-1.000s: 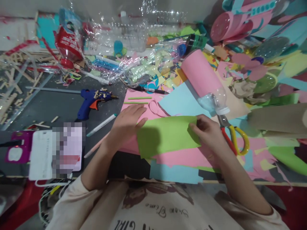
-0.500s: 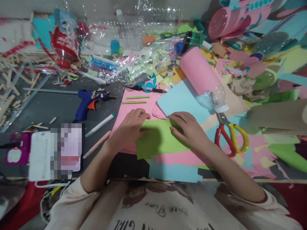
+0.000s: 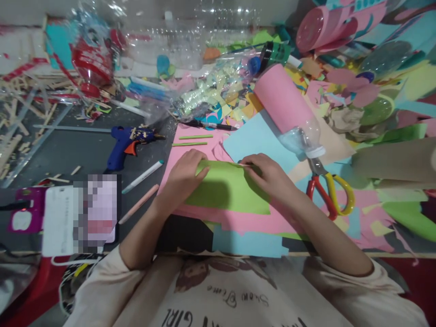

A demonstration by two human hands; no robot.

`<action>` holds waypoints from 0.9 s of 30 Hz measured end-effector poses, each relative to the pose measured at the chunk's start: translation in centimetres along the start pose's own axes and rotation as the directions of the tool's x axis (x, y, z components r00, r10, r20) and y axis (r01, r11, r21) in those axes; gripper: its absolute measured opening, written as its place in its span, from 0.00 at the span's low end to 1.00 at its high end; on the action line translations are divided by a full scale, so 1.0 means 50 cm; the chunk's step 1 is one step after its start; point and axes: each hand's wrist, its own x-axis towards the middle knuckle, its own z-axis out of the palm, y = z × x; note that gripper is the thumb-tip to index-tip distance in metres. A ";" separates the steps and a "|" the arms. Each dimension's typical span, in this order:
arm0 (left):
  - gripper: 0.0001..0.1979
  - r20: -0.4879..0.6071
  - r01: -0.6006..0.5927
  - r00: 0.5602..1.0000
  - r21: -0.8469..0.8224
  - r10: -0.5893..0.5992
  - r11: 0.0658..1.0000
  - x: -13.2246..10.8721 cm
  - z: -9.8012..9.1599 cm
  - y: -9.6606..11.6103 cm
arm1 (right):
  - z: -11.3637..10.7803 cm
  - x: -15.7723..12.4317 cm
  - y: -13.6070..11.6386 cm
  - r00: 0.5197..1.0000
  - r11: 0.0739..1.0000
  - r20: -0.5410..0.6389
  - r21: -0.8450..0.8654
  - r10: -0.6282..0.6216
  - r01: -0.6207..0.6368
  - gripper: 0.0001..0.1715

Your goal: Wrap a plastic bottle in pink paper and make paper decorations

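A green sheet of paper (image 3: 225,190) lies over pink paper (image 3: 245,221) in front of me. My left hand (image 3: 189,175) grips the sheet's upper left corner between thumb and fingers. At its upper right corner my right hand (image 3: 265,171) pinches the edge, which is slightly raised. Two thin green strips (image 3: 195,136) rest on the pink paper beyond my left hand. Light blue paper (image 3: 254,136) lies beyond my right hand, beneath a pink-wrapped bottle (image 3: 282,97).
Red and yellow scissors (image 3: 329,188) lie right of my right hand. On the left are a blue glue gun (image 3: 126,143), two pens (image 3: 143,176) and a phone (image 3: 100,209). Paper scraps (image 3: 235,97), wooden sticks (image 3: 13,122) and plastic bottles (image 3: 91,59) crowd the back.
The green sheet has shifted up and left, turning straighter. My left hand has closed on its corner, and my right fingers have closed on its other upper corner.
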 end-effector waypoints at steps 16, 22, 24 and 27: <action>0.19 0.237 -0.237 0.951 0.147 0.198 0.960 -0.018 0.028 0.049 | -0.049 0.026 0.020 0.929 0.962 -0.268 0.164 0.257 -0.219 0.18; 0.19 0.243 -0.230 0.951 0.141 0.192 0.963 -0.018 0.029 0.047 | -0.115 0.040 0.022 0.798 0.710 -0.369 0.697 0.477 -0.102 0.09; 0.19 0.237 -0.226 0.953 0.134 0.191 0.965 -0.019 0.030 0.046 | -0.137 0.045 0.036 0.690 0.698 -0.529 0.715 0.494 0.049 0.10; 0.19 0.243 -0.226 0.951 0.135 0.189 0.965 -0.019 0.032 0.045 | -0.166 0.035 0.052 0.546 0.857 -0.753 0.503 0.369 0.114 0.13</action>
